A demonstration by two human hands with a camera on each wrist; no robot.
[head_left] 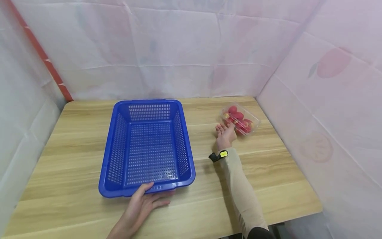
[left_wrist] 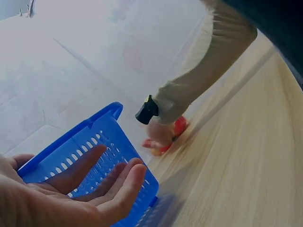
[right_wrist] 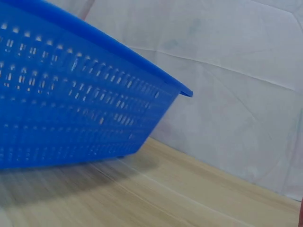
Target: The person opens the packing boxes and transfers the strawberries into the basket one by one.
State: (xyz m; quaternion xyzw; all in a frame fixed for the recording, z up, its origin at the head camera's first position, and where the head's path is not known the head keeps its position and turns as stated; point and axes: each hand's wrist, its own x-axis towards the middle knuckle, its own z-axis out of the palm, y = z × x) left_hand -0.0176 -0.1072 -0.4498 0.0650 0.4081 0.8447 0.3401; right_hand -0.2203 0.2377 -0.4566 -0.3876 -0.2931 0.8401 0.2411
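Note:
A blue plastic basket (head_left: 152, 152) with slotted walls and floor stands on the table, with nothing in it. My left hand (head_left: 140, 205) holds its near rim, thumb over the edge and fingers below, outside the wall. In the left wrist view, those fingers (left_wrist: 128, 189) are loosely bent in front of the slotted wall (left_wrist: 97, 142). My right hand (head_left: 225, 135) is at the near left side of a clear plastic box (head_left: 253, 120) of red-and-yellow fruits (head_left: 237, 116). Its fingers are loosely extended, and whether it touches the box is unclear. The right wrist view shows the basket's side (right_wrist: 71, 94).
The light wooden table (head_left: 286, 179) meets pale printed sheets (head_left: 179, 49) at the back and sides. A black strap with a yellow label (head_left: 223, 153) is on the right wrist, over a beige sleeve (head_left: 244, 189).

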